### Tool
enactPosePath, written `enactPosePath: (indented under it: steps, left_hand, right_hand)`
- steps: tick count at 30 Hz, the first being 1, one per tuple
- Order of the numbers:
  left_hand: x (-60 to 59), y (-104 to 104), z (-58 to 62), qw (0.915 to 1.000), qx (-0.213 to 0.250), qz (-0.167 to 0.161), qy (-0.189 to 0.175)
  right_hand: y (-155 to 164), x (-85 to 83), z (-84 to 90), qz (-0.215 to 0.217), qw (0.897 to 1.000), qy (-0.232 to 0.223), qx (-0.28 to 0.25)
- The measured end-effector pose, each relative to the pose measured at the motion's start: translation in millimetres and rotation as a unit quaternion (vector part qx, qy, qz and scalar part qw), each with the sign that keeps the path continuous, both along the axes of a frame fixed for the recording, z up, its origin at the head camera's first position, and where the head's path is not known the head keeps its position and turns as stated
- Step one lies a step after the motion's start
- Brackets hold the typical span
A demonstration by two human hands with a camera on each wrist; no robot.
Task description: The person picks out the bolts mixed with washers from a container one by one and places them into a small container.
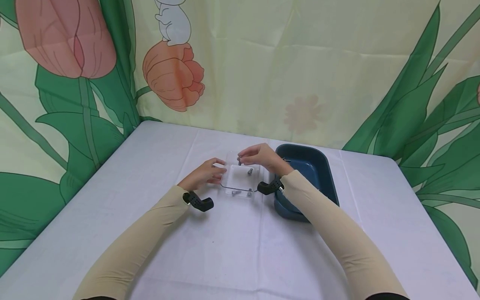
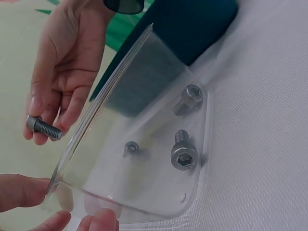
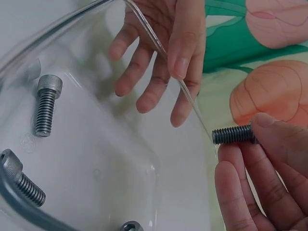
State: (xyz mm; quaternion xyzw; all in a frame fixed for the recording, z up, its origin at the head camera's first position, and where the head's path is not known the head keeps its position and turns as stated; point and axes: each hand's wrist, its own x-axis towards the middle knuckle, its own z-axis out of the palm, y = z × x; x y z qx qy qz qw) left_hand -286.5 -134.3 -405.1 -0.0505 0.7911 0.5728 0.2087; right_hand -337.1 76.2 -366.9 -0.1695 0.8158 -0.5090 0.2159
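Note:
My right hand [image 1: 260, 155] pinches a socket-head bolt [image 3: 233, 134] between thumb and fingers, above the far part of a clear plastic box [image 1: 234, 179]. The bolt's threaded end points away from the fingertips. On the box's left side is my left hand [image 1: 205, 175], its fingers spread and fairly straight, with fingertips [image 2: 102, 220] at the outer wall and rim. Inside the box lie several similar bolts: one bolt [image 2: 184, 151] shows its hex socket, another bolt [image 2: 188, 98] leans near a corner, and a third bolt [image 3: 46, 106] lies on its side.
A dark blue tray [image 1: 328, 177] stands right of the box, partly behind my right forearm. A small metallic piece [image 1: 286, 160] shows inside it. White cloth [image 1: 210, 258] covers the table, and a flower-printed curtain [image 1: 255, 75] hangs behind. Black bands with cameras sit on both wrists.

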Motion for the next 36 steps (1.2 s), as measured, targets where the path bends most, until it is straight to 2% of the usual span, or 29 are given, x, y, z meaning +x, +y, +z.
enactPosePath:
  steps: [19,36]
  left_hand:
    - [-2.2,1.9,-1.6,0.9999,-0.007,0.008,-0.006]
    - [-1.7,1.8,-2.4,0.9999,-0.008,0.006,-0.002]
  right_hand:
    - [-1.6,-1.5,-2.1,-0.025,1.0,-0.007,0.013]
    - [1.7,-2.4,0.6,-0.022,0.999,-0.024,-0.01]
